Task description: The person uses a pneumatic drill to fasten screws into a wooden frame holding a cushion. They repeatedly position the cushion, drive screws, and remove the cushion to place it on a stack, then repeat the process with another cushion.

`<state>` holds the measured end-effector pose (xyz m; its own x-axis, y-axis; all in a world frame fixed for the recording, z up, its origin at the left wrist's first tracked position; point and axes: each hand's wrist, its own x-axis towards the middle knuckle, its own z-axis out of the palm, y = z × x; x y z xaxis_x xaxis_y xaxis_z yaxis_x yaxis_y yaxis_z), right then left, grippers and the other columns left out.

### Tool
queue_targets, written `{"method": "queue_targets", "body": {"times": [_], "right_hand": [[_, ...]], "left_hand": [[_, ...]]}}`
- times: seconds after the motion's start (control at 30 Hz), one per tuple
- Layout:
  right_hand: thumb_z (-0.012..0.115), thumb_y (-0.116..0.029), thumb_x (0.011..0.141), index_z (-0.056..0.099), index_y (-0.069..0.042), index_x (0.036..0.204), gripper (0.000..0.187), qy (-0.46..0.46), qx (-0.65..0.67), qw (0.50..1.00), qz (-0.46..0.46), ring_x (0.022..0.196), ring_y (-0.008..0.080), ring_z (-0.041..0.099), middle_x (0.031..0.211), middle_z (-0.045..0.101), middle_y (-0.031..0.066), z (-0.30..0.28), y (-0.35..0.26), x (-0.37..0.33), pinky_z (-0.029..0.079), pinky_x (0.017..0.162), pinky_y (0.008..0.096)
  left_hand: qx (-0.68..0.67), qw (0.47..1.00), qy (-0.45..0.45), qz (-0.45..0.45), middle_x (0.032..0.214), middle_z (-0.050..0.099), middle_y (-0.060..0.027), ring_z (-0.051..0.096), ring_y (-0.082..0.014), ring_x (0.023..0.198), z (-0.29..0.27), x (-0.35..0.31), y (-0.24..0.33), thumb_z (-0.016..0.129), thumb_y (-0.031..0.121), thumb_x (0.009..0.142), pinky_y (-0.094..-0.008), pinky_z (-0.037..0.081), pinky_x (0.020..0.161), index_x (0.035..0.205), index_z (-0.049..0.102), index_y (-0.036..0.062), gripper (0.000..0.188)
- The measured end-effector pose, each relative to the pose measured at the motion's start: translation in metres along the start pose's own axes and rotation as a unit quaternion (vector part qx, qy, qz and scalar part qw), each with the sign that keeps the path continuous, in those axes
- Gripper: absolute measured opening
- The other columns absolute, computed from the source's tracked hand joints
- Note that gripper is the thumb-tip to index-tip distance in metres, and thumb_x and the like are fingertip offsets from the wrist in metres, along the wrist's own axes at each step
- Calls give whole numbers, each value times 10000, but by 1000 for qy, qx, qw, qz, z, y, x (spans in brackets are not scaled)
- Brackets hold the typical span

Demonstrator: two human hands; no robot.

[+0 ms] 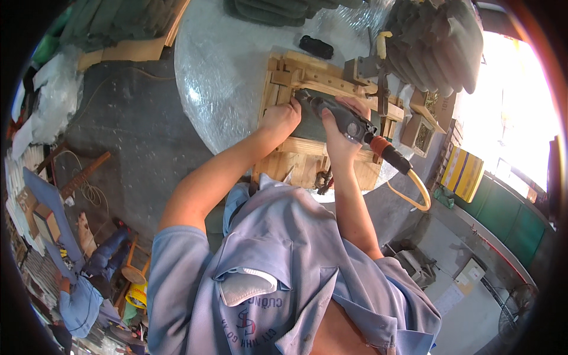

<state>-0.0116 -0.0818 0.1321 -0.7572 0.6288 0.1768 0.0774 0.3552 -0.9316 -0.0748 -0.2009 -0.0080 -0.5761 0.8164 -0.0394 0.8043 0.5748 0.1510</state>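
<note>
A black air drill (346,121) lies level in my right hand (343,131), whose fingers wrap around its body. An orange fitting (380,145) joins its rear to a yellow hose (421,201). The chuck end points left, over a dark grey-green panel (310,125) set in a wooden jig (288,77). My left hand (283,119) is at the panel's left edge, close to the drill's tip. Its fingers are closed together there, and what they pinch is too small to make out. The drill partly hides the panel.
A dark bundle (316,47) lies on the plastic-wrapped round table (207,77) beyond the jig. Stacked grey-green panels (438,44) stand far right, near a wooden box of small parts (421,135). Another person (83,307) is at lower left, beside a yellow helmet (136,294).
</note>
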Motion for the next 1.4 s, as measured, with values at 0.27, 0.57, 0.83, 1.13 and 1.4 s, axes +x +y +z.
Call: {"method": "queue_targets", "body": {"times": [0.27, 0.57, 0.83, 1.13, 1.4], "right_hand": [[865, -69, 766, 658, -33, 1076, 374, -44, -62, 997, -16, 884, 166, 693, 976, 718, 68, 15, 2, 31, 570, 821, 333], [884, -66, 771, 679, -42, 1146, 428, -50, -29, 998, -38, 991, 179, 716, 1083, 739, 78, -7, -1, 21, 571, 888, 335], [772, 82, 825, 531, -18, 1300, 541, 59, 204, 977, 21, 1152, 287, 713, 1194, 702, 173, -77, -64, -93, 590, 1031, 423], [762, 96, 826, 498, -23, 1305, 560, 27, 224, 974, -16, 1161, 350, 734, 1243, 680, 208, -95, -80, -129, 596, 1049, 472], [775, 75, 834, 501, -14, 1314, 560, 57, 227, 972, -33, 1165, 364, 732, 1237, 681, 210, -99, -83, -136, 598, 1048, 494]], "left_hand": [[-102, 994, -37, -25, 850, 789, -126, 797, -237, 734, -22, -8, 2, 704, 102, 917, -390, 616, 571, 1233, 677, -25, 341], [-831, 388, 124, -379, 960, 722, -143, 724, -248, 821, -42, -65, 27, 629, 245, 1082, -392, 641, 802, 1269, 630, 36, 281], [-951, 98, 129, -263, 1530, 553, -286, 544, -399, 1450, -74, -94, 9, 380, 565, 1157, -504, 466, 1230, 1550, 444, -66, 746], [-965, 164, 77, -191, 1538, 560, -293, 546, -408, 1451, -104, -82, 33, 349, 631, 1142, -507, 471, 1223, 1576, 440, -62, 823], [-951, 199, 48, -234, 1295, 707, -218, 728, -314, 1162, -71, -93, 28, 554, 508, 1121, -443, 624, 999, 1360, 626, -34, 597]]}}
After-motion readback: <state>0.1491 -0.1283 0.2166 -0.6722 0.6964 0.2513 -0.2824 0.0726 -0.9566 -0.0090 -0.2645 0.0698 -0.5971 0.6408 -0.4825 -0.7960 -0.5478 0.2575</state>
